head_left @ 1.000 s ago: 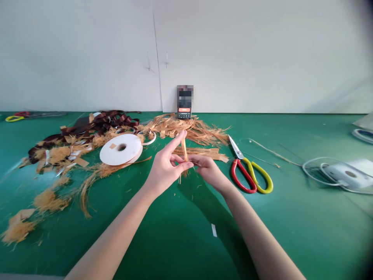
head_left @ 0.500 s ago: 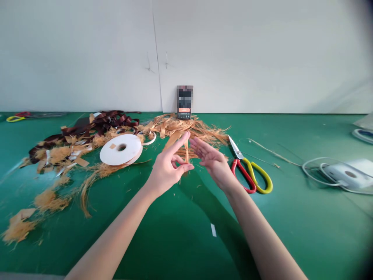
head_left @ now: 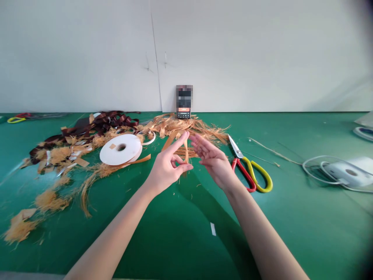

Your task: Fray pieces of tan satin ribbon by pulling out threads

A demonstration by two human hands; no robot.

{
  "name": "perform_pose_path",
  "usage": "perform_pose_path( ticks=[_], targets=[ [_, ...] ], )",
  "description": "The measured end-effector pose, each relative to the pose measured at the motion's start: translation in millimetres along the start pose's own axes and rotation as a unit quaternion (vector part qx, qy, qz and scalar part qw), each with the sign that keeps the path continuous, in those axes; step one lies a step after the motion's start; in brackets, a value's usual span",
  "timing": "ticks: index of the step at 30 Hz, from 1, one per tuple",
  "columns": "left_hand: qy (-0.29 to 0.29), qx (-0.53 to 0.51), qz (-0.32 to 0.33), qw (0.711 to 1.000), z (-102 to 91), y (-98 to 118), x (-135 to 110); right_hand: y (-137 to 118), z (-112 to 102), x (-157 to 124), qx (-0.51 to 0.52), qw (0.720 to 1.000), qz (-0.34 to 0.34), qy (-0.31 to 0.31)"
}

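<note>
My left hand (head_left: 164,169) is raised above the table, index finger and thumb stretched apart, the other fingers curled. A narrow tan ribbon (head_left: 186,151) spans the gap between index fingertip and thumb, apparently held by this hand; the exact grip is hidden. Close by on the right, my right hand (head_left: 214,159) has its palm partly turned up and its fingers loosely bent and apart, with nothing plainly in them. A white spool (head_left: 121,149) lies left of my left hand, a tan ribbon strip (head_left: 142,160) sticking out from it.
Raffia-like strands (head_left: 201,126) lie behind the hands. Scissors with red and yellow handles (head_left: 252,175) rest at the right. Brown ribbon (head_left: 113,118) and frayed tan scraps (head_left: 51,200) spread left. A phone (head_left: 184,102) leans on the wall; a white corded device (head_left: 349,172) sits far right.
My right hand has rolled slightly and its fingers have bent a little more. The ribbon strip beside the spool shows wider and shifted. My left hand stays nearly still.
</note>
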State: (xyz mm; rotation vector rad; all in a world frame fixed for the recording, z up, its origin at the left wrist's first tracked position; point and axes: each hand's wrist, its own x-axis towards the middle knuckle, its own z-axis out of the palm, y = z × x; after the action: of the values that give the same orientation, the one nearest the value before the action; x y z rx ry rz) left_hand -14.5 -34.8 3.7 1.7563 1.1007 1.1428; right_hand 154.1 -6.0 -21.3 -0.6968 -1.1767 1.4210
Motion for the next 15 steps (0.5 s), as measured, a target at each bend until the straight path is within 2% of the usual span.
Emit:
perform_pose_path(
  ticks=[3, 6, 12, 15],
  targets=[
    [0.009, -0.002, 0.008, 1.000, -1.2, -2.1, 1.3, 6.6, -0.1, -0.6, -0.096, 0.994, 0.036, -0.036],
    [0.015, 0.004, 0.010, 1.000, -2.0, -4.8, 2.6, 5.3, -1.3, -4.1, -0.077, 0.991, 0.071, -0.082],
    [-0.024, -0.008, 0.008, 1.000, 1.9, -2.7, -0.3, -4.8, 3.0, -4.8, 0.061, 0.997, 0.038, -0.017],
    [-0.011, -0.007, 0.009, 1.000, 2.5, -2.1, -0.9, 0.4, 4.6, -2.8, 0.031, 0.999, 0.037, -0.011]
  ],
)
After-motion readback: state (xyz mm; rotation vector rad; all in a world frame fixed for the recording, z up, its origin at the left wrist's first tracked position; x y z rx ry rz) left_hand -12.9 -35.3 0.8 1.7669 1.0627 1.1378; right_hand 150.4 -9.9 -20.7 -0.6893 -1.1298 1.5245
